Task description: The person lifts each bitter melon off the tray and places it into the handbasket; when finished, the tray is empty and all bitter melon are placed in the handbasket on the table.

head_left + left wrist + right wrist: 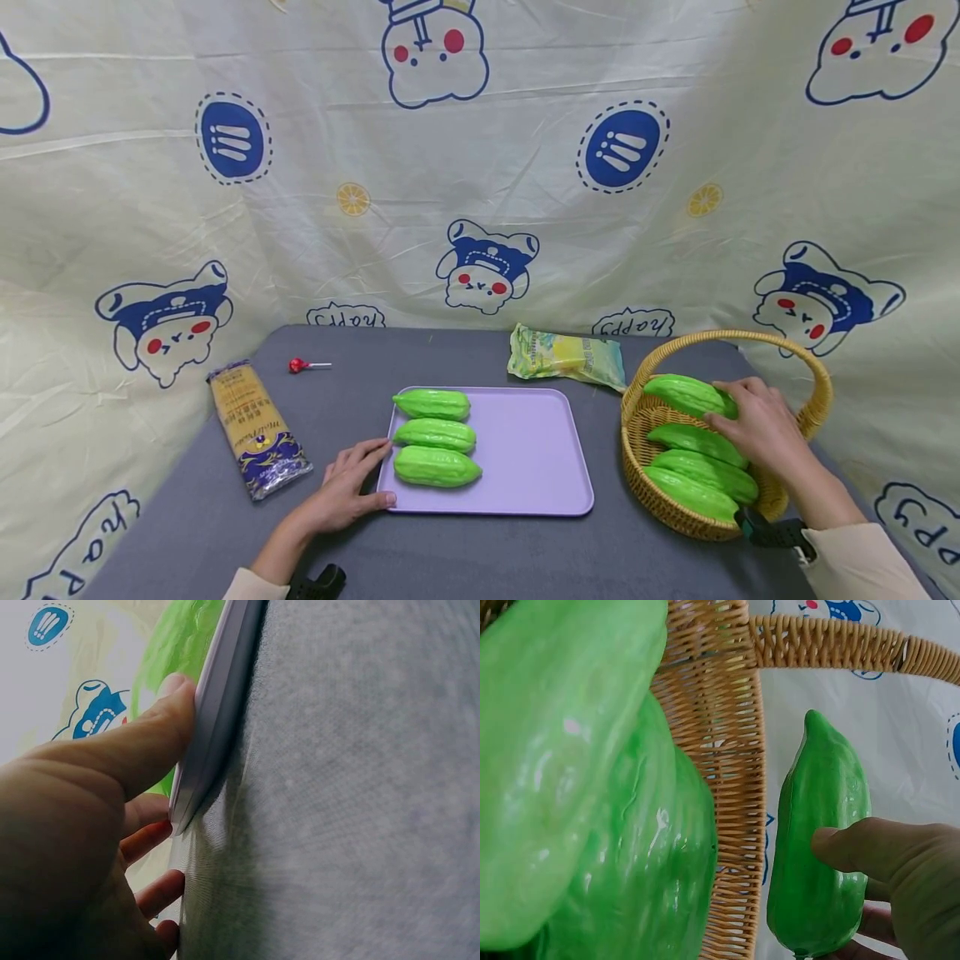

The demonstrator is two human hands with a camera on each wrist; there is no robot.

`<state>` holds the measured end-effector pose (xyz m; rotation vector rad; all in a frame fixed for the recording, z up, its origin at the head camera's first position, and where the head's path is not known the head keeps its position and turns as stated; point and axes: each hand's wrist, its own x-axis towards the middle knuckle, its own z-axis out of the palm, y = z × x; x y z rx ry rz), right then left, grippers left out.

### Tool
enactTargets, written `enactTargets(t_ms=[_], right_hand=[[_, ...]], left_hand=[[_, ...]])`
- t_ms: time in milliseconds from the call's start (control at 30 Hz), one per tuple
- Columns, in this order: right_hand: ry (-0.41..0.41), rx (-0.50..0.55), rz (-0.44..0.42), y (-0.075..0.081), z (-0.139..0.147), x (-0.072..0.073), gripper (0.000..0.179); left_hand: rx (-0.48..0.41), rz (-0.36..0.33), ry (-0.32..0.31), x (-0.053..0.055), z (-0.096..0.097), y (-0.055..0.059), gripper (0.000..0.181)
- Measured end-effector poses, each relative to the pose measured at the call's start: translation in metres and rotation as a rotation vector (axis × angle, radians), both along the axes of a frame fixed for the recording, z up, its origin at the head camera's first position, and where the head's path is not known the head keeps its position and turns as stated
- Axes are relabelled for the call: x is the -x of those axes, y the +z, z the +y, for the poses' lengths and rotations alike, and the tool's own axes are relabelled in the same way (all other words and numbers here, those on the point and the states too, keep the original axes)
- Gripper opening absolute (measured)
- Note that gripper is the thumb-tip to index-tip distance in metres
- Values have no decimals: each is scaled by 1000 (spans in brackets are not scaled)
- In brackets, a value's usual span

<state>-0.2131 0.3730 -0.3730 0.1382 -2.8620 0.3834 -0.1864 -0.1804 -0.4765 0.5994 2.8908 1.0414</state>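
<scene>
My right hand (761, 421) grips a long green fruit (817, 847) with shallow ridges and a pointed tip, thumb on one side and fingers behind. In the head view that fruit overlaps the far part of the wicker basket (636, 479). Below it, three more such fruits (701, 473) lie in the basket. On the left, my left hand (348, 492) holds the near left corner of a light purple tray (528, 454), thumb at the near edge and fingertips along the left edge. Three green fruits (435, 435) lie in a column on the tray's left half, tips leftward.
A yellow and blue packet (258, 429) lies left of the tray, with a red lollipop (298, 365) behind it. Behind the tray lies a green and yellow pack (566, 357). The basket's tall handle (738, 336) arches above its far side. A printed curtain (480, 167) borders the grey table (517, 558).
</scene>
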Motion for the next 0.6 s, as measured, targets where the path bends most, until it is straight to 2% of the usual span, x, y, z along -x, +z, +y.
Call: enactTargets(t_ms=[600], right_hand=[[-7,-33,-129,-12,13,23,51]], left_hand=[[-7,14,-4,1,-1,-2,77]])
